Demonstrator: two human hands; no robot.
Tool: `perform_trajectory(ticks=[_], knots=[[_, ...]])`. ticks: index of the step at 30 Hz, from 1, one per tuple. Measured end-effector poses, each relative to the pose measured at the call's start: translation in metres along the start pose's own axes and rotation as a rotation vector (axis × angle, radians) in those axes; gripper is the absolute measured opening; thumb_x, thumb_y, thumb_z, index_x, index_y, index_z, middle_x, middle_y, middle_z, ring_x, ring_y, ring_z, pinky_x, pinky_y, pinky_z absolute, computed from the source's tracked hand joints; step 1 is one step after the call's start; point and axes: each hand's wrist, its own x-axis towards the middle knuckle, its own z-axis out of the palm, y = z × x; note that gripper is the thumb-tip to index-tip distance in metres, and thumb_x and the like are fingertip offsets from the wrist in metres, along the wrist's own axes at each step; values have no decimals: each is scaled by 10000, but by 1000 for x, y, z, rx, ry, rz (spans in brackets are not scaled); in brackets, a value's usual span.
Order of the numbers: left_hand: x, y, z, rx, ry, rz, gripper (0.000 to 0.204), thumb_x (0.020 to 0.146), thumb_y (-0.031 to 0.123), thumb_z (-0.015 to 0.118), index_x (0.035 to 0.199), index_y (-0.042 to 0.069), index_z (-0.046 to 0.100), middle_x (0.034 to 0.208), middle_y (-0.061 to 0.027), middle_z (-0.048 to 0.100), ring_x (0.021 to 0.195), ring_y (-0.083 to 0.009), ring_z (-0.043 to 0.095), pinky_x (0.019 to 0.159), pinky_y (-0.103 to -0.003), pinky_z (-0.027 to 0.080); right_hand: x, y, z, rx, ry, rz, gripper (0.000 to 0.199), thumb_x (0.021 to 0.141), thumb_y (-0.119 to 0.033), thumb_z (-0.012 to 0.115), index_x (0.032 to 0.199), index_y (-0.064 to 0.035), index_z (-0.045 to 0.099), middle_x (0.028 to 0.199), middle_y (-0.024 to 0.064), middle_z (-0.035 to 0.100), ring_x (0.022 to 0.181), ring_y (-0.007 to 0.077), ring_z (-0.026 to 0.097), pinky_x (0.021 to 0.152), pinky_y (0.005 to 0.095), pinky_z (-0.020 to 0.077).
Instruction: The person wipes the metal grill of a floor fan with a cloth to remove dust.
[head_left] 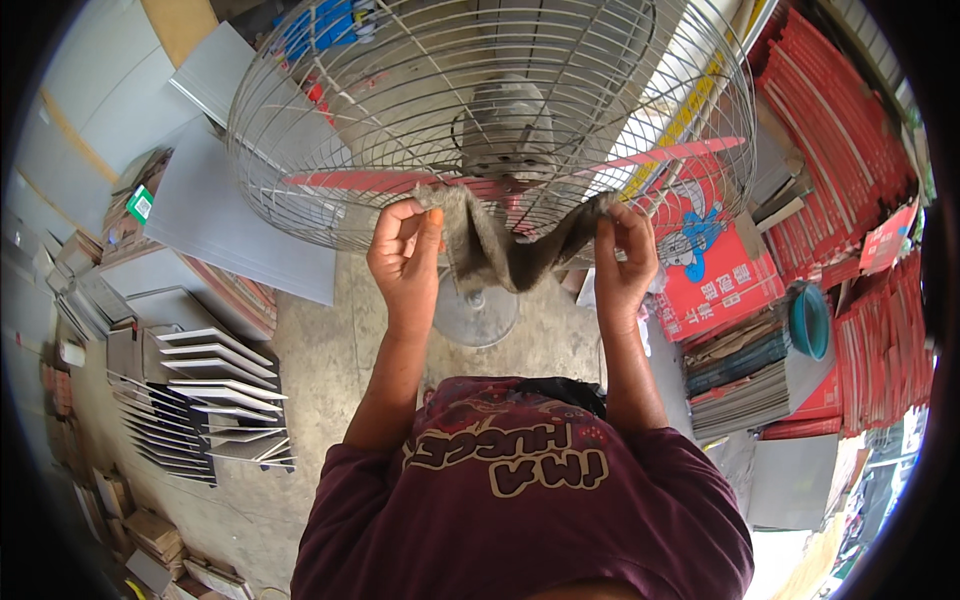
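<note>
A large pedestal fan (500, 110) with a wire cage and red blades stands in front of me on a round base (478, 312). Both my hands hold a dirty grey rag (500, 250) stretched between them at the lower edge of the cage. My left hand (405, 255) grips the rag's left end. My right hand (625, 262) pinches the right end. The rag sags in the middle, below the fan's grey hub (507, 125).
Grey cardboard sheets (215, 215) and fanned-out stacks (225, 385) lie on the concrete floor at left. Red printed flat cartons (850, 170) are piled at right, with a teal bowl (810, 320) and grey-brown board stacks (745, 375) beside them.
</note>
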Motion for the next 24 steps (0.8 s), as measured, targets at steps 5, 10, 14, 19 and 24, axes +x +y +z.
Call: perform_trajectory(ticks=[5, 10, 14, 19, 24], knots=[[0, 4, -22, -40, 41, -86, 96, 907, 51, 655, 974, 25, 592, 764, 14, 590, 674, -45, 477, 565, -243, 433, -16, -2, 10, 177, -49, 166, 106, 850, 60, 598, 928, -3, 564, 858, 31, 562, 721, 92, 609, 668, 224, 500], [0, 21, -33, -66, 69, -73, 118, 907, 73, 666, 971, 23, 581, 764, 15, 603, 674, -38, 478, 576, -230, 429, -19, -25, 24, 317, -121, 164, 121, 863, 54, 597, 963, -7, 568, 875, 17, 557, 762, 74, 597, 691, 226, 502], [5, 46, -42, -84, 119, -39, 92, 912, 46, 644, 977, 25, 582, 707, 38, 538, 662, -42, 466, 589, -238, 448, -16, -54, 37, 353, -155, 101, 131, 870, 59, 595, 983, -4, 579, 876, 16, 558, 750, 75, 598, 689, 223, 500], [24, 79, -57, -134, 197, 118, 79, 915, 18, 625, 982, 22, 585, 662, 43, 470, 652, -55, 465, 595, -252, 466, 7, -100, 54, 436, -183, 2, 148, 882, 75, 571, 1014, 7, 573, 887, 27, 564, 711, 85, 627, 652, 215, 505], [45, 105, -72, -150, 220, 294, 97, 924, 21, 609, 1014, 11, 574, 794, -16, 612, 681, -74, 515, 628, -248, 473, 47, -152, 70, 521, -99, -171, 173, 892, 92, 541, 1046, 16, 565, 931, 37, 581, 775, 111, 667, 677, 215, 536]])
